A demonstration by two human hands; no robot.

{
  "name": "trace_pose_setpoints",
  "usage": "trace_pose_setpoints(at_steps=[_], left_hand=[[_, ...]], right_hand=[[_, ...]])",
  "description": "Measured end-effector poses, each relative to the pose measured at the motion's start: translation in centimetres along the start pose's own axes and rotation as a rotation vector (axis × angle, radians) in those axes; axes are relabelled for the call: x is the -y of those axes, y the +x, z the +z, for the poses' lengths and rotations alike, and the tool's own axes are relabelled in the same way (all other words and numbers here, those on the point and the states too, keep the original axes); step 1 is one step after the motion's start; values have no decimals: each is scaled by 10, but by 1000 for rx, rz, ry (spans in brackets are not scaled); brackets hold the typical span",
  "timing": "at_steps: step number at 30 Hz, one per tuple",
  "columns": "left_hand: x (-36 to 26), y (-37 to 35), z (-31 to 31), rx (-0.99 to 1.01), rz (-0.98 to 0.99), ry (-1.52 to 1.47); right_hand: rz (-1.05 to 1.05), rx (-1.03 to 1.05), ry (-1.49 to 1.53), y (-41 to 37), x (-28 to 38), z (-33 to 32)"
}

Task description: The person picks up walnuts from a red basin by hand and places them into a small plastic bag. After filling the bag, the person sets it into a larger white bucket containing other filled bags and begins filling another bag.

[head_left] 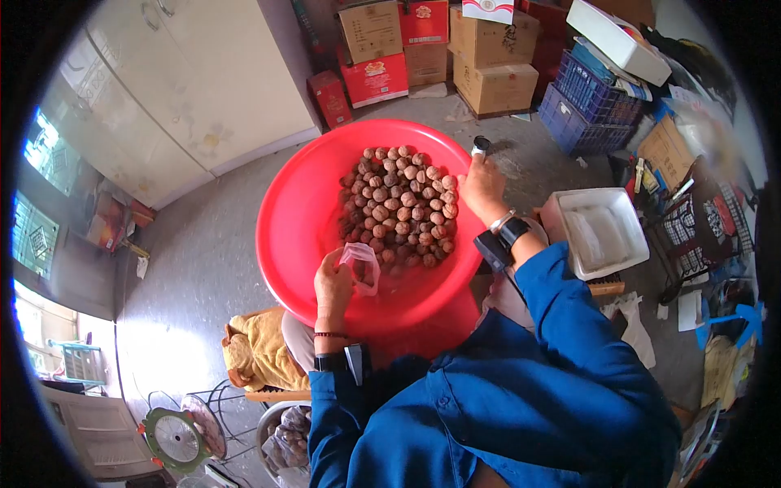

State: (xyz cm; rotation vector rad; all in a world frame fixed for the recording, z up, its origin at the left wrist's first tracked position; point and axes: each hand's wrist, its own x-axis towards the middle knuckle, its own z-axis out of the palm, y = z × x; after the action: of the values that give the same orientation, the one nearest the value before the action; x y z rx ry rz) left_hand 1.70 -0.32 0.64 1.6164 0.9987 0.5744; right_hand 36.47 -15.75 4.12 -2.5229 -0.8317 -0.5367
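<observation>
A large red plastic basin (297, 220) stands in front of me, with a heap of brown walnuts (394, 199) in it. My left hand (332, 289) is closed on the rim of a small clear plastic bag (364, 267), holding it over the near side of the basin. The bag's mouth gapes; what is inside, if anything, I cannot make out. At the basin's right edge, my right hand (483, 189) is closed around a small cylindrical object (481, 145) with a black and silvery-white end pointing up. The rest of that object is hidden in the fist.
A white foam box (598, 232) sits to the right. Cardboard cartons (496, 61) and blue crates (582, 110) are stacked at the back. A pale cabinet (195, 81) stands at back left. Below left are a yellow cloth (264, 350), a bowl of bagged items (289, 439) and a fan (175, 439).
</observation>
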Motion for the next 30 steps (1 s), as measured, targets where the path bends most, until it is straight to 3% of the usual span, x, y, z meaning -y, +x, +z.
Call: trace_pose_setpoints(at_steps=[3,8,13,15,18,20,23,26,30], left_hand=[[-4,-1,1,10,-13,16],[-7,0,0,59,-32,-20],[-11,5,-11,79,-109,5],[-12,4,-17,64,-98,12],[-8,5,-18,32,-84,31],[-2,7,-14,-8,-91,-17],[-6,2,-11,-29,-50,-50],[-4,3,-10,-61,-50,-68],[-6,-1,-6,-77,-56,-131]], right_hand=[[356,492,370,19,-27,14],[433,421,527,12,-38,31],[433,409,616,-11,-30,4],[416,291,667,-26,-22,-11],[430,153,657,-50,-8,-31],[470,225,614,-57,-28,16],[443,42,522,-78,-38,44],[456,55,524,-93,-13,-6],[479,58,478,-116,-13,7]])
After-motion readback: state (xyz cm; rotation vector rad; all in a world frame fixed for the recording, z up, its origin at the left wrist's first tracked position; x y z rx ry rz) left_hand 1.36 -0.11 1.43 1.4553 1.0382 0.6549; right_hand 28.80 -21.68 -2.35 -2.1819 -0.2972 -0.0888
